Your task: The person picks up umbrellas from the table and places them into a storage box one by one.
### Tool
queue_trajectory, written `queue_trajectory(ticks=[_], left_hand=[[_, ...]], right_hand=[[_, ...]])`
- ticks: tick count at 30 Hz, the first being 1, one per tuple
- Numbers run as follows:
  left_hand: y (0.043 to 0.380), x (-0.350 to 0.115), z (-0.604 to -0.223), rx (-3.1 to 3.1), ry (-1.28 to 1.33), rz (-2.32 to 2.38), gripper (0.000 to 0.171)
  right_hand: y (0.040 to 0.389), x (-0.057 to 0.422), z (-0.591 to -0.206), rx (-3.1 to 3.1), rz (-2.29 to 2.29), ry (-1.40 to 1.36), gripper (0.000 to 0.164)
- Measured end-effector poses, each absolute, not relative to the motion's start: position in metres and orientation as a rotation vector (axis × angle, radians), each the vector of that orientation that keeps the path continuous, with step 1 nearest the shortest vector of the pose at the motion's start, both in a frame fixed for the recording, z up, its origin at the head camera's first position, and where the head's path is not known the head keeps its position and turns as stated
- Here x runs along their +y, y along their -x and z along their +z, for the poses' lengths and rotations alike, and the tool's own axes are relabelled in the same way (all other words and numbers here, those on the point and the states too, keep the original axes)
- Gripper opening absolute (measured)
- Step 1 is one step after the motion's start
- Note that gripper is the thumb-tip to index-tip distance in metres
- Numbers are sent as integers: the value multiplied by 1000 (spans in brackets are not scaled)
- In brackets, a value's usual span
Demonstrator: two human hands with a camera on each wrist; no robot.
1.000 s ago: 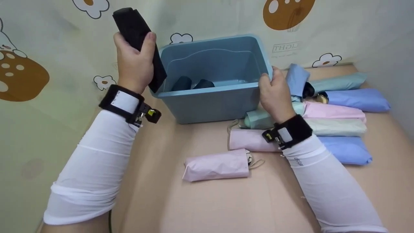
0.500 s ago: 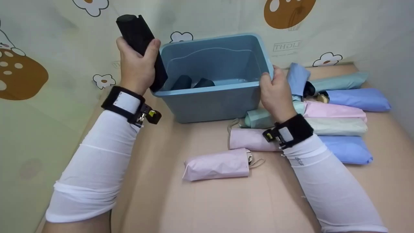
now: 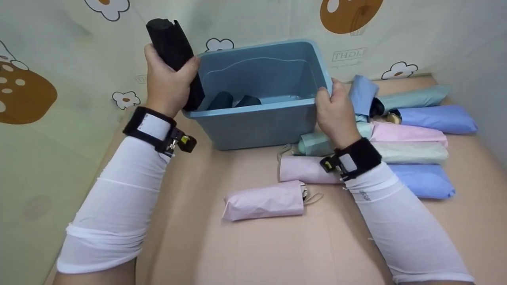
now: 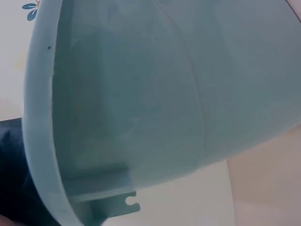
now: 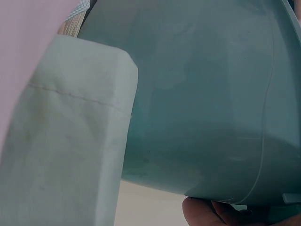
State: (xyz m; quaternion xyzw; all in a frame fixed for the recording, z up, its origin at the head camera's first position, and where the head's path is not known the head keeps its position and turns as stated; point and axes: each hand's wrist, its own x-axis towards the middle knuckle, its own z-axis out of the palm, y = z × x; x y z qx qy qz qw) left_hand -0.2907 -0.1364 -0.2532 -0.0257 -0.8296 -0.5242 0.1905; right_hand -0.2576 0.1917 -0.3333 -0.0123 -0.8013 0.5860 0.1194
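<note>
Left hand (image 3: 168,89) is wrapped round a black umbrella (image 3: 169,43), thumb along its side; right hand (image 3: 336,113) is clamped on the right end of the blue bin (image 3: 261,128)'s near rim. The umbrella's tilted, low end at the bin's left rim, can't tell if they touch. Bin's smooth, plastic-looking, with tapering walls and two dark bundles (image 3: 221,101) inside. On the worktop (image 3: 253,249), a wrinkly pink umbrella (image 3: 265,201) with a cord loop lies out front, more pastel fabric rolls (image 3: 410,132) bunched to the right.
</note>
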Motion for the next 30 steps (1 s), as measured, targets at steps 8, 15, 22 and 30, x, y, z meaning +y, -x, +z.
queue_trajectory(ticks=[8,15,22,30], left_hand=[[289,-135,-258,-2304,109,-1477,71],[288,-133,-263,-2316,122,-1483,71],[287,-135,-266,-2330,131,-1471,73],[284,-133,-265,-2364,141,-1479,69]], right_hand=[[257,193,-335,-2333,1685,19,54],[257,193,-335,-2345,1696,28,54],[257,191,-334,-2349,1706,37,53],[257,190,-334,-2349,1706,38,53]])
